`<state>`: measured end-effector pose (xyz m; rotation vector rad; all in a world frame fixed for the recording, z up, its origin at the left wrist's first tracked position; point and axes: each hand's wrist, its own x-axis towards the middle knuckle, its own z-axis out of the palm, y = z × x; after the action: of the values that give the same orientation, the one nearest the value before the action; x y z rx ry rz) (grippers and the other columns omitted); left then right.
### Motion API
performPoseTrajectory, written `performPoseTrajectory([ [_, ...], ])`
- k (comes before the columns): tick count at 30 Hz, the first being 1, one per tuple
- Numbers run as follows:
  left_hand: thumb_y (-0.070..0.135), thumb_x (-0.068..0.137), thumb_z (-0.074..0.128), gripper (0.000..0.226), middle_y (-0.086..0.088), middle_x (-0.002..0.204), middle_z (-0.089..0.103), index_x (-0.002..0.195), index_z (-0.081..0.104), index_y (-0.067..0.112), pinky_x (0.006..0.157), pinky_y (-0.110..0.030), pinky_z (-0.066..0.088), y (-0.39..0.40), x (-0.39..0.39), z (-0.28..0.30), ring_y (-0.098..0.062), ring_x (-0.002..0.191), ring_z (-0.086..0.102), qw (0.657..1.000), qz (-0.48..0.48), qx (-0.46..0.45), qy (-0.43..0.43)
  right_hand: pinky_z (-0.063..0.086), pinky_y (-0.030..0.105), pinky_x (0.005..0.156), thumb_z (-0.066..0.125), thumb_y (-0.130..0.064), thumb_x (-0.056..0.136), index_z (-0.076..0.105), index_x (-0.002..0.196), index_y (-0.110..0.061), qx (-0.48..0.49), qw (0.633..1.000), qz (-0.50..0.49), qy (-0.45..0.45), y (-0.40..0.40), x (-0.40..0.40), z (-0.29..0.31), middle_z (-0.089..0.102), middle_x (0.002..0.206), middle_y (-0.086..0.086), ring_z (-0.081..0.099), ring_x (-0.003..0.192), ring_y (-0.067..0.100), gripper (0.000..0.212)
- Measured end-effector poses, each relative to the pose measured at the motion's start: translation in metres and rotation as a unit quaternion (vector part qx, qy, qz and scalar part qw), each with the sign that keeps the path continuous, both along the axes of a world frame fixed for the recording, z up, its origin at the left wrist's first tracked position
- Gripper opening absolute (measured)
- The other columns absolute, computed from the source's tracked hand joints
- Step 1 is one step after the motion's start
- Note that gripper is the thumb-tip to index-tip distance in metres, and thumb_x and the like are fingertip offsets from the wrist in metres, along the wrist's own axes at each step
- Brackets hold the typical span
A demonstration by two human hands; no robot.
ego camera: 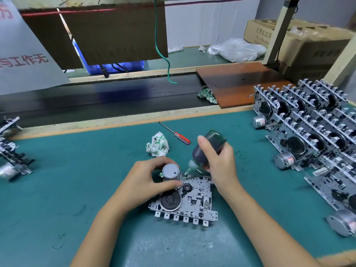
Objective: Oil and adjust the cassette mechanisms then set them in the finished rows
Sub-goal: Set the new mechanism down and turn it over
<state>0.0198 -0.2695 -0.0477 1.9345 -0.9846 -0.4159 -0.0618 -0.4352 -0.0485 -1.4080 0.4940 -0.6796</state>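
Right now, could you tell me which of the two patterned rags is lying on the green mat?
The crumpled white rag left of the red-handled screwdriver lies on the green mat. The other rag sits farther back, against the brown board.

A crumpled white cloth with green print is located on the green mat, toward its far edge. A red-handled screwdriver is laid just beside it, slanted. A second crumpled cloth is seen against the near-left corner of a brown board. Cardboard boxes and clear plastic bags are positioned beyond the board.
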Motion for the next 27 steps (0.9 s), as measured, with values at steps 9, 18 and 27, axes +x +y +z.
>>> performPoseTrajectory([
  [9,0.018,0.086,0.061,0.017,-0.007,0.092,0.073,0.098,0.072,0.013,0.066,-0.020,0.051,-0.018,-0.016,0.009,-0.014,0.079,0.067,0.906,0.165,-0.179,0.345,0.036,0.015,0.039,0.063,-0.041,0.068,0.056,0.076,-0.013,0.379,0.900,0.013,-0.215,-0.022,-0.005,0.027,0.058,0.065,0.003,0.042,0.046,0.007,0.030],
  [18,0.005,0.054,0.055,0.044,0.005,0.036,0.008,0.043,0.019,0.028,0.032,-0.015,0.027,-0.024,-0.046,0.006,-0.008,0.026,0.016,0.639,0.128,-0.389,0.651,0.034,0.016,0.035,0.068,-0.048,0.065,0.063,0.077,-0.012,0.311,0.936,0.080,-0.143,0.025,-0.007,0.033,0.059,0.059,-0.002,0.051,0.046,0.009,0.038],
  [27,0.006,0.049,0.063,0.032,0.004,0.026,0.029,0.033,0.038,0.016,0.029,-0.009,0.026,-0.031,-0.049,0.005,-0.008,0.019,0.026,0.612,0.119,-0.415,0.662,0.045,0.017,0.046,0.060,-0.034,0.070,0.062,0.062,-0.020,0.239,0.965,0.055,-0.096,0.038,-0.010,0.028,0.061,0.059,-0.007,0.057,0.052,0.003,0.016],
])
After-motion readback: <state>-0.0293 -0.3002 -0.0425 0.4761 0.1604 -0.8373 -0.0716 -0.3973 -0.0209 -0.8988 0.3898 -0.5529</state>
